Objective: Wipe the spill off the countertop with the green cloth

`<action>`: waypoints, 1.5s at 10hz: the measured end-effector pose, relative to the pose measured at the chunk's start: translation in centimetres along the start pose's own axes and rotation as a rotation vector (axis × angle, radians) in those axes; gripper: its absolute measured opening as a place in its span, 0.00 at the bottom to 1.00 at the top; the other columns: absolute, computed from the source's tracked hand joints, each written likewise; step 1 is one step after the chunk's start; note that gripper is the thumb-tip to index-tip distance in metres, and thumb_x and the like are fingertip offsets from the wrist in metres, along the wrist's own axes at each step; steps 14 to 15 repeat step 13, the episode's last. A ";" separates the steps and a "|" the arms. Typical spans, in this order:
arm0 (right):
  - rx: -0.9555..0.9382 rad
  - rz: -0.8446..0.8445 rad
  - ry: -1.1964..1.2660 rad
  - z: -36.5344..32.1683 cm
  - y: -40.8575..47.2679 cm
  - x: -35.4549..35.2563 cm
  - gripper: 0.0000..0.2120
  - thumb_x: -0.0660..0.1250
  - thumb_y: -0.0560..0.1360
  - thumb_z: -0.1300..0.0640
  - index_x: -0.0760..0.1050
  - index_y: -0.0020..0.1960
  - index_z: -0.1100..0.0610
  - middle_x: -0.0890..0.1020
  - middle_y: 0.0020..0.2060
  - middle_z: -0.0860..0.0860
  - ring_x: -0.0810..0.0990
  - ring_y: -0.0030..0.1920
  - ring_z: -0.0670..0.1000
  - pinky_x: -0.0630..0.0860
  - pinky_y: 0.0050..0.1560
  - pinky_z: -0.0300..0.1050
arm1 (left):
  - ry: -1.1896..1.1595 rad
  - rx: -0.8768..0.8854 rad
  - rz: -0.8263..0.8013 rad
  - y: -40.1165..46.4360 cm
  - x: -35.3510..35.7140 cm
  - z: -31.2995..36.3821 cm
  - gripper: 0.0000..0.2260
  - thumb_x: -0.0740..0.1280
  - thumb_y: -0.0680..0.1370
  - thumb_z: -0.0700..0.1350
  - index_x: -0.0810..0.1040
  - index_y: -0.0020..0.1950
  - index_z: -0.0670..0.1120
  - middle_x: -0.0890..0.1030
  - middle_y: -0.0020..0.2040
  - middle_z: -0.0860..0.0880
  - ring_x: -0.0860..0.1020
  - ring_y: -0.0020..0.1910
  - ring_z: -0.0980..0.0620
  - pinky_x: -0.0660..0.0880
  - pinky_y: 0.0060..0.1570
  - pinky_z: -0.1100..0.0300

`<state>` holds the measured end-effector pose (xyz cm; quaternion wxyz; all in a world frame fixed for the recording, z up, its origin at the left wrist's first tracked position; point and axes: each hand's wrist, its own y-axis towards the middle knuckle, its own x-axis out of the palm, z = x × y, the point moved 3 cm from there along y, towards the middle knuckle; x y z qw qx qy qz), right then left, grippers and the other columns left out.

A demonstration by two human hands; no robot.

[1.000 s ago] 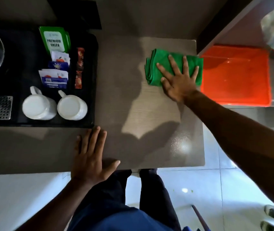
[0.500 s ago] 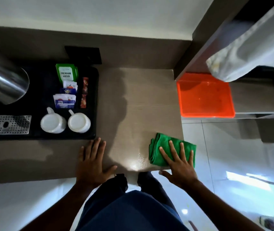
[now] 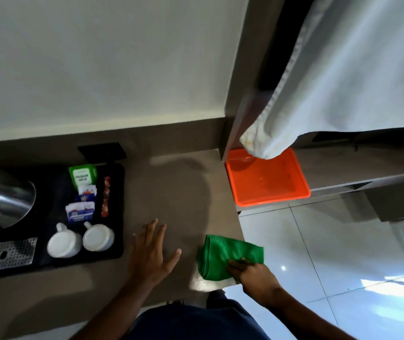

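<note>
A folded green cloth (image 3: 223,255) lies at the near right corner of the brown countertop (image 3: 179,192), hanging slightly past the right edge. My right hand (image 3: 252,276) grips the cloth's near right part, fingers curled into the fabric. My left hand (image 3: 150,253) rests flat on the countertop to the left of the cloth, fingers spread, holding nothing. A wet shiny patch (image 3: 199,282) shows by the counter's front edge, just below the cloth.
A black tray (image 3: 118,209) at the left holds two upturned white mugs (image 3: 98,238), tea sachets (image 3: 82,175) and a steel kettle (image 3: 2,196). An orange tray (image 3: 267,182) sits on a lower shelf at the right. A white cloth (image 3: 343,82) hangs above it. Tiled floor lies below right.
My right hand dragged the green cloth from the counter's far right corner to the near right corner, then closed its fingers on it. The view tilted up. My left hand stayed flat.
</note>
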<state>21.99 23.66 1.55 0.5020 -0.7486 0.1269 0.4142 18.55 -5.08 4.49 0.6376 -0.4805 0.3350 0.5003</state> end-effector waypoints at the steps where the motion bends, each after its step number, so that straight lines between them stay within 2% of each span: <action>1: 0.098 0.193 0.336 2.4 -0.1 -3.4 0.22 0.62 0.75 0.59 0.77 0.67 0.48 0.84 0.60 0.52 0.83 0.58 0.57 0.79 0.56 0.46 | -0.011 0.009 0.027 2.0 -1.1 1.9 0.39 0.57 0.71 0.68 0.75 0.72 0.43 0.71 0.77 0.39 0.70 0.74 0.35 0.67 0.69 0.34; 2: 0.126 0.251 0.924 5.9 0.7 -7.1 0.22 0.62 0.71 0.72 0.85 0.57 0.57 0.88 0.47 0.54 0.86 0.44 0.47 0.79 0.45 0.36 | -0.029 0.010 0.060 3.3 -1.7 2.8 0.40 0.57 0.71 0.68 0.75 0.72 0.42 0.71 0.76 0.38 0.70 0.74 0.35 0.68 0.69 0.35; 3: 0.140 0.258 1.357 10.5 1.7 -10.8 0.25 0.60 0.72 0.74 0.84 0.43 0.46 0.79 0.33 0.47 0.76 0.29 0.43 0.69 0.26 0.36 | -0.018 -0.027 0.070 3.9 -1.9 3.1 0.41 0.56 0.71 0.69 0.74 0.73 0.42 0.71 0.76 0.37 0.69 0.75 0.34 0.67 0.70 0.35; 4: 0.051 0.235 1.834 14.9 4.2 -13.2 0.21 0.60 0.78 0.72 0.81 0.58 0.51 0.87 0.51 0.53 0.86 0.48 0.52 0.84 0.39 0.46 | -0.015 -0.064 0.076 4.1 -1.9 2.8 0.40 0.57 0.72 0.68 0.74 0.73 0.41 0.72 0.75 0.36 0.71 0.73 0.33 0.70 0.67 0.35; 5: 0.045 0.286 2.042 18.2 7.7 -14.7 0.21 0.64 0.79 0.68 0.73 0.71 0.61 0.81 0.65 0.59 0.82 0.61 0.59 0.81 0.62 0.55 | -0.004 -0.119 0.066 3.4 -2.2 2.7 0.41 0.56 0.73 0.70 0.69 0.77 0.44 0.70 0.77 0.37 0.68 0.75 0.34 0.70 0.68 0.35; 6: 0.245 0.382 1.904 20.8 11.3 -15.0 0.21 0.66 0.78 0.70 0.73 0.71 0.63 0.80 0.66 0.63 0.83 0.56 0.59 0.79 0.61 0.57 | -0.026 -0.220 0.050 2.4 -2.3 2.6 0.44 0.53 0.71 0.73 0.65 0.79 0.47 0.65 0.80 0.41 0.63 0.78 0.38 0.69 0.69 0.34; 7: 0.283 0.429 1.887 22.0 13.6 -14.7 0.13 0.67 0.77 0.69 0.79 0.61 0.63 0.87 0.53 0.58 0.82 0.59 0.63 0.84 0.49 0.49 | -0.042 -0.286 0.058 1.8 -2.3 2.4 0.45 0.53 0.71 0.73 0.65 0.79 0.45 0.64 0.81 0.40 0.63 0.79 0.37 0.68 0.70 0.32; 8: 0.322 0.462 1.811 22.5 15.1 -13.8 0.16 0.67 0.76 0.74 0.75 0.64 0.71 0.83 0.59 0.66 0.78 0.65 0.69 0.80 0.62 0.61 | -0.031 -0.296 0.071 1.5 -1.7 2.0 0.43 0.55 0.72 0.71 0.66 0.78 0.44 0.65 0.80 0.39 0.65 0.77 0.36 0.70 0.68 0.31; 9: 0.445 0.438 1.490 22.5 15.6 -12.8 0.22 0.71 0.74 0.73 0.73 0.67 0.72 0.78 0.65 0.69 0.77 0.66 0.68 0.74 0.67 0.66 | -0.013 -0.316 0.066 1.3 -1.7 2.2 0.40 0.57 0.73 0.71 0.65 0.77 0.46 0.65 0.80 0.39 0.65 0.77 0.36 0.71 0.68 0.32; 10: 0.555 0.470 1.215 22.6 15.1 -13.1 0.25 0.75 0.74 0.66 0.75 0.69 0.67 0.80 0.65 0.65 0.79 0.65 0.64 0.75 0.67 0.59 | -0.011 -0.303 0.101 1.7 -1.8 2.8 0.38 0.58 0.73 0.69 0.63 0.76 0.48 0.65 0.79 0.40 0.66 0.76 0.36 0.72 0.65 0.32; 11: 0.559 0.481 1.099 21.6 14.1 -14.0 0.27 0.77 0.73 0.62 0.75 0.70 0.64 0.81 0.65 0.63 0.79 0.66 0.62 0.75 0.66 0.52 | 0.008 -0.297 0.082 2.8 -2.4 3.8 0.41 0.56 0.73 0.71 0.62 0.79 0.46 0.64 0.80 0.40 0.64 0.77 0.36 0.71 0.67 0.31; 12: 0.523 0.500 1.095 20.9 12.7 -14.1 0.30 0.79 0.71 0.59 0.74 0.71 0.62 0.81 0.65 0.61 0.80 0.65 0.62 0.77 0.65 0.56 | -0.002 -0.266 0.078 4.7 -3.6 5.0 0.43 0.54 0.72 0.73 0.62 0.80 0.47 0.62 0.81 0.41 0.62 0.79 0.38 0.69 0.70 0.33; 13: 0.575 0.626 1.124 20.4 10.4 -13.8 0.29 0.81 0.70 0.55 0.78 0.67 0.63 0.84 0.61 0.61 0.83 0.58 0.62 0.80 0.57 0.58 | 0.034 -0.184 0.099 6.7 -5.0 5.9 0.43 0.54 0.72 0.73 0.60 0.81 0.49 0.59 0.83 0.43 0.60 0.80 0.40 0.66 0.72 0.37; 15: 0.575 0.626 1.124 20.4 10.4 -13.8 0.29 0.81 0.70 0.55 0.78 0.67 0.63 0.84 0.61 0.61 0.83 0.58 0.62 0.80 0.57 0.58 | 0.034 -0.184 0.099 6.7 -5.0 5.9 0.43 0.54 0.72 0.73 0.60 0.81 0.49 0.59 0.83 0.43 0.60 0.80 0.40 0.66 0.72 0.37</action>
